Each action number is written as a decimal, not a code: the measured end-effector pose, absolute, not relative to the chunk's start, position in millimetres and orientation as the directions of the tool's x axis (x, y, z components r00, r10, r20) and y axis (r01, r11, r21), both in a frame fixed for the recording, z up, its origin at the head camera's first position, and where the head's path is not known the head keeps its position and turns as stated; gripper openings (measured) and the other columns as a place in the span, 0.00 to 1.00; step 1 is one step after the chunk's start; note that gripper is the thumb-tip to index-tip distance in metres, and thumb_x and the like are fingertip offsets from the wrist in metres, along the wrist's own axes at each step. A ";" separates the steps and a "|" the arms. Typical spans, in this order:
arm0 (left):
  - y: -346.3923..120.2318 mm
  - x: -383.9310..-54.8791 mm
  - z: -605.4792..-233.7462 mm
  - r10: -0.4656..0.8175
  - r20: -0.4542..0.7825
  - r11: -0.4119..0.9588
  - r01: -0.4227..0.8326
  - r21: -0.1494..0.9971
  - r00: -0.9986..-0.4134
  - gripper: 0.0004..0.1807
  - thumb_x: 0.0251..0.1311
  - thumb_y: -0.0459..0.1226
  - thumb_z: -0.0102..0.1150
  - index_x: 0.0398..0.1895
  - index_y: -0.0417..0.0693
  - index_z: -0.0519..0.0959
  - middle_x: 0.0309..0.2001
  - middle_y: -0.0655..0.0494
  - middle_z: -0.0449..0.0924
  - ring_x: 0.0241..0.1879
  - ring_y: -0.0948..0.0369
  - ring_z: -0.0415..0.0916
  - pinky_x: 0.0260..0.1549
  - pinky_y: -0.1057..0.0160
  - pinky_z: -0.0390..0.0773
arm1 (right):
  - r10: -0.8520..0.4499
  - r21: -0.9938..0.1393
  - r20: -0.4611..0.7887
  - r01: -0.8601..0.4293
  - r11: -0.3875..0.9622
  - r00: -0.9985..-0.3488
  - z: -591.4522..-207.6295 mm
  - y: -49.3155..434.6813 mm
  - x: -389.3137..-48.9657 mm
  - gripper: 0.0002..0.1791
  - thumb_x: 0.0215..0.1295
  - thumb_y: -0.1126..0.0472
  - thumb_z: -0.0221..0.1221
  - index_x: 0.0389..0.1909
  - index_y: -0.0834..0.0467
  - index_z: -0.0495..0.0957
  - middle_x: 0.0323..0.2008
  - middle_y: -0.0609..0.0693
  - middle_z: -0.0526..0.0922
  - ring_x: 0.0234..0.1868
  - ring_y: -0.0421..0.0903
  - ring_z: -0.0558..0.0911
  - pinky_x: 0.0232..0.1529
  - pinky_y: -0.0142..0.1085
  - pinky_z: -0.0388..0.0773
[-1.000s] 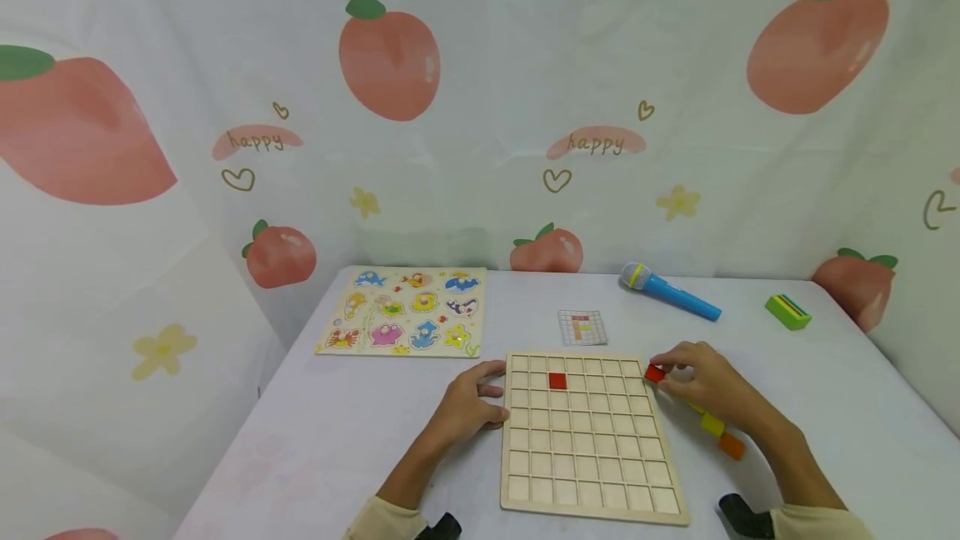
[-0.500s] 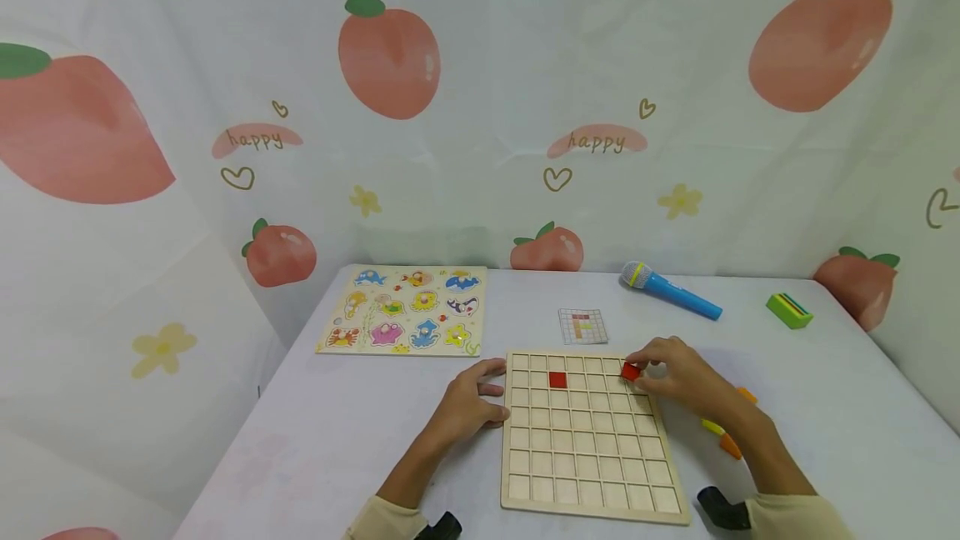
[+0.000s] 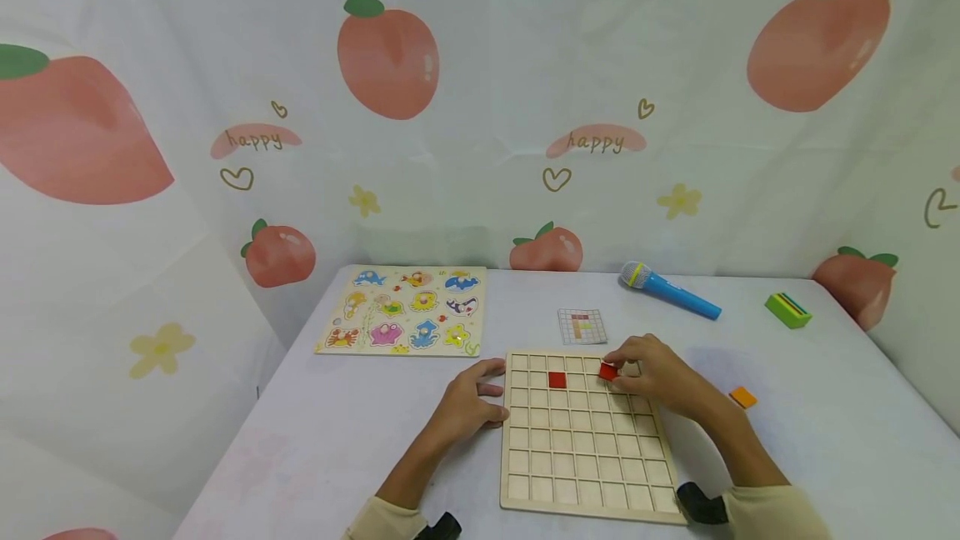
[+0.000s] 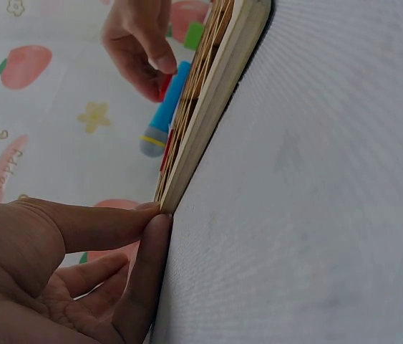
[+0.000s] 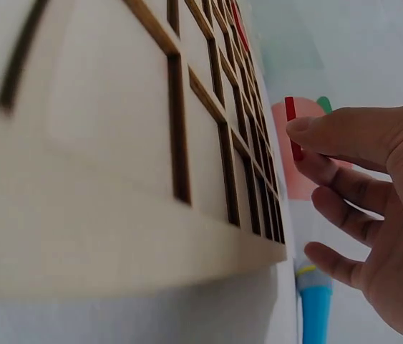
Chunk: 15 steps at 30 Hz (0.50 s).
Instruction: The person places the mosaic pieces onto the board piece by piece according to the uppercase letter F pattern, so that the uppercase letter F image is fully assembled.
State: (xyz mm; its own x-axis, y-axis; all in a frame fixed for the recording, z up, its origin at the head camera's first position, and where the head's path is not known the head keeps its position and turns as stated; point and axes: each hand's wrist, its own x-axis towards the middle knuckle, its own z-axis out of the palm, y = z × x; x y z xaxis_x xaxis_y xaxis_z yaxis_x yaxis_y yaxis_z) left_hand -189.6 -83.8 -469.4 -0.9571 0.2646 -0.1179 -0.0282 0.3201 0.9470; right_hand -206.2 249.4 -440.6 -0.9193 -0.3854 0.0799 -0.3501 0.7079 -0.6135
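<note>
My right hand (image 3: 660,367) holds a red tile (image 3: 607,372) in a pinch of thumb and forefinger, and its other fingers are loosely spread. My fingertips cover part of this tile; in the right wrist view I see it mostly as a thin edge, with a gap between it and the wooden grid board (image 3: 581,444). My left hand (image 3: 459,408) grips nothing; its spread, relaxed fingers touch the board's edge on that side. The far board corner under my right hand is hidden, and a black device (image 3: 701,505) at my right sleeve overlaps the board's edge near me. On the small card (image 3: 582,327) ahead, between my hands, the coloured squares are too small to read well. Between my hands a second red tile (image 3: 557,380) sits in a cell, and bare cells spread from it toward me. An orange tile (image 3: 742,397) lies just outside my right forearm. Outside my left hand the white table (image 3: 330,440) runs wide; beyond my right hand lies a blue microphone (image 3: 675,294)
</note>
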 end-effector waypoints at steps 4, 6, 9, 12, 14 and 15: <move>-83.8 -189.6 -469.6 0.267 -0.115 0.318 -0.025 0.948 -0.957 0.41 0.52 0.21 0.73 0.73 0.44 0.75 0.69 0.46 0.78 0.55 0.52 0.82 0.37 0.59 0.90 | -0.404 -0.604 0.065 -0.358 0.712 -0.912 -440.4 242.7 -209.1 0.18 0.66 0.56 0.72 0.52 0.62 0.89 0.42 0.44 0.86 0.48 0.48 0.74 0.47 0.41 0.74; -83.8 -189.5 -469.3 0.266 -0.117 0.315 -0.029 0.949 -0.957 0.41 0.52 0.21 0.73 0.73 0.44 0.75 0.69 0.46 0.78 0.56 0.53 0.82 0.37 0.60 0.90 | -0.414 -0.591 0.061 -0.367 0.718 -0.908 -440.0 239.3 -209.8 0.18 0.66 0.56 0.72 0.52 0.62 0.89 0.43 0.44 0.86 0.49 0.48 0.74 0.47 0.42 0.74; -83.8 -189.3 -469.1 0.265 -0.122 0.312 -0.034 0.950 -0.957 0.41 0.52 0.21 0.73 0.73 0.44 0.75 0.69 0.46 0.78 0.56 0.53 0.81 0.36 0.60 0.90 | -0.423 -0.582 0.063 -0.378 0.720 -0.904 -439.6 234.8 -210.7 0.19 0.65 0.56 0.73 0.52 0.62 0.88 0.42 0.43 0.85 0.49 0.49 0.74 0.49 0.44 0.75; -83.7 -189.5 -469.1 0.265 -0.121 0.308 -0.035 0.951 -0.957 0.41 0.52 0.21 0.73 0.73 0.43 0.75 0.69 0.46 0.78 0.56 0.52 0.81 0.36 0.60 0.90 | -0.428 -0.592 0.066 -0.381 0.710 -0.901 -439.4 230.8 -211.6 0.18 0.65 0.57 0.72 0.52 0.62 0.88 0.44 0.44 0.86 0.50 0.49 0.75 0.50 0.45 0.76; -83.5 -189.5 -469.3 0.264 -0.122 0.311 -0.036 0.950 -0.957 0.41 0.52 0.21 0.73 0.73 0.43 0.74 0.69 0.46 0.78 0.56 0.52 0.81 0.37 0.60 0.90 | -0.437 -0.604 0.069 -0.386 0.697 -0.897 -440.0 228.2 -212.9 0.17 0.65 0.57 0.72 0.51 0.62 0.89 0.44 0.45 0.87 0.50 0.49 0.75 0.50 0.44 0.75; -83.5 -189.5 -469.3 0.264 -0.122 0.311 -0.035 0.950 -0.957 0.41 0.52 0.21 0.73 0.73 0.43 0.74 0.69 0.46 0.78 0.56 0.52 0.81 0.37 0.60 0.90 | -0.438 -0.608 0.063 -0.383 0.696 -0.897 -440.2 226.7 -213.6 0.17 0.65 0.58 0.72 0.51 0.62 0.89 0.45 0.46 0.87 0.50 0.49 0.75 0.50 0.44 0.75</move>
State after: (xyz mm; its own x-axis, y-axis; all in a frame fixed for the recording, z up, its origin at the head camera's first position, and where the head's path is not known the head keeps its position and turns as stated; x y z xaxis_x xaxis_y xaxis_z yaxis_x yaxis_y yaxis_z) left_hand -189.5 -83.5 -469.3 -0.9568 0.2641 -0.1216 -0.0349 0.3110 0.9498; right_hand -213.6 226.7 -440.2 -0.8967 -0.4382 0.0632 -0.3829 0.6958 -0.6077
